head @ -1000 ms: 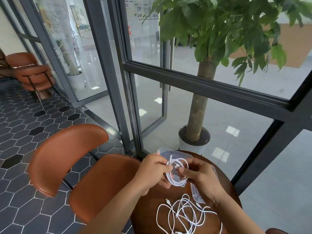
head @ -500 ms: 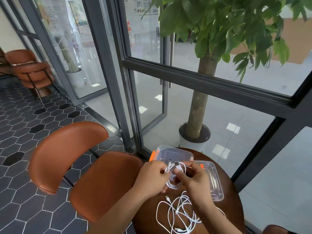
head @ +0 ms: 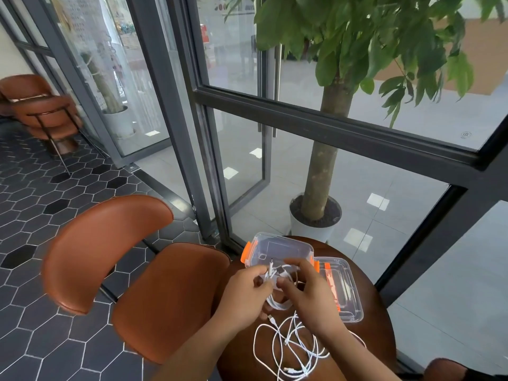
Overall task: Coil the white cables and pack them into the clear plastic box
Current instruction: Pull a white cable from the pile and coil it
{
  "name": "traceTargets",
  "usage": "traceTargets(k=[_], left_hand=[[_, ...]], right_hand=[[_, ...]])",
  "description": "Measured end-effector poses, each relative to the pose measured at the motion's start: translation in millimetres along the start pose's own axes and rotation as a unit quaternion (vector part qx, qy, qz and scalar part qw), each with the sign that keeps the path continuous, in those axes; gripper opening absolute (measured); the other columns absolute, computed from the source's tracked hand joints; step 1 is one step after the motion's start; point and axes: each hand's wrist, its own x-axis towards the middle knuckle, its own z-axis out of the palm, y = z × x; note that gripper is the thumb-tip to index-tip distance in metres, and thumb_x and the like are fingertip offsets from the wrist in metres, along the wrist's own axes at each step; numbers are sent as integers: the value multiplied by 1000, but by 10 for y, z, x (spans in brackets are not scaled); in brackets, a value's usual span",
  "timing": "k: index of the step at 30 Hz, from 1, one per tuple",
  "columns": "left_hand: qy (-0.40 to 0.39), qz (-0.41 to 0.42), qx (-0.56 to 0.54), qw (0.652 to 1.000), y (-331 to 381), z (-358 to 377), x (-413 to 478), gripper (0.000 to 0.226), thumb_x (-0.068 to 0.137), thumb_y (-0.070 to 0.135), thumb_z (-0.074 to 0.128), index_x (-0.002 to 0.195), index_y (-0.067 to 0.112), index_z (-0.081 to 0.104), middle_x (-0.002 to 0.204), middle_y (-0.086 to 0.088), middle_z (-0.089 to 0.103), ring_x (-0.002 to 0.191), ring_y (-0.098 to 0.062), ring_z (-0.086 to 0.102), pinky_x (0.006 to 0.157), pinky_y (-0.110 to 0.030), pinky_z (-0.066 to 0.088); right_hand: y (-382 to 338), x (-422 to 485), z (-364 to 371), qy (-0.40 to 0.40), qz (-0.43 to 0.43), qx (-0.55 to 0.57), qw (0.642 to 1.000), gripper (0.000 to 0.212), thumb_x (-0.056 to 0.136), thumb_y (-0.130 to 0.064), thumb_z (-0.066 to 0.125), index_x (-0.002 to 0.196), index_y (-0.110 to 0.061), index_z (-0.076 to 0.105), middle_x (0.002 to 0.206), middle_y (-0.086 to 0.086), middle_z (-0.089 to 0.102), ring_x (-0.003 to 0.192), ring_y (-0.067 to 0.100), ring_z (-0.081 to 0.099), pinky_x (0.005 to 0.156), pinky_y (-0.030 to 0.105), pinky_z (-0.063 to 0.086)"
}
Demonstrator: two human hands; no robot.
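Left hand (head: 244, 294) and right hand (head: 309, 296) both pinching white coiled cable (head: 275, 306), plug end upright, loose tangle (head: 291, 346) below

1. The coiled cable (head: 278, 306) between the left hand (head: 244, 295) and the right hand (head: 310, 298) is white, and so are the loose cables (head: 291, 350) just below them.
2. Beyond the hands, the box (head: 283, 240) is clear plastic with bright orange clips (head: 247, 251).
3. The table (head: 376, 345) under the hands is a dark, glossy brown.
4. Left of the left hand, the chair (head: 170, 298) is rust-brown.
5. The floor (head: 35, 204) has dark grey hexagon tiles with pale grout, and a few tiles are black.
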Motion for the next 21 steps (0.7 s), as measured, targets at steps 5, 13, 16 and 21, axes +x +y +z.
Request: traceTargets(k=[5,13,16,21], left_hand=[[7,-35,-69,997,-38,-10,1,16,101,16,57,99,22,72,80,-4,71,60,-23,70,63,-49,63],[4,-63,-120,991,-90,-17,25,18,102,16,55,105,12,72,89,-16,74,69,-40,72,64,-47,62],[1,-62,-127,990,-94,-2,51,19,103,14,53,106,12,72,89,-17,74,67,-43,72,70,-54,62],[-2,-46,-98,994,-83,7,105,20,104,15,50,108,11,70,90,-16,74,72,-41,72,70,-54,62]], right_hand=[[-6,-5,63,12,-3,-44,999,40,90,-20,73,120,-32,50,85,-6,72,72,5,73,67,28,62],[17,26,121,61,-47,-95,992,22,91,-21,72,112,-27,71,82,-15,73,68,1,72,67,29,60],[11,73,104,71,-74,-108,989,18,91,-17,72,106,-25,76,79,-20,72,71,-3,70,65,17,55],[4,112,82,59,-55,-67,994,15,93,-12,68,93,-23,79,67,-10,74,62,4,72,64,29,59]])
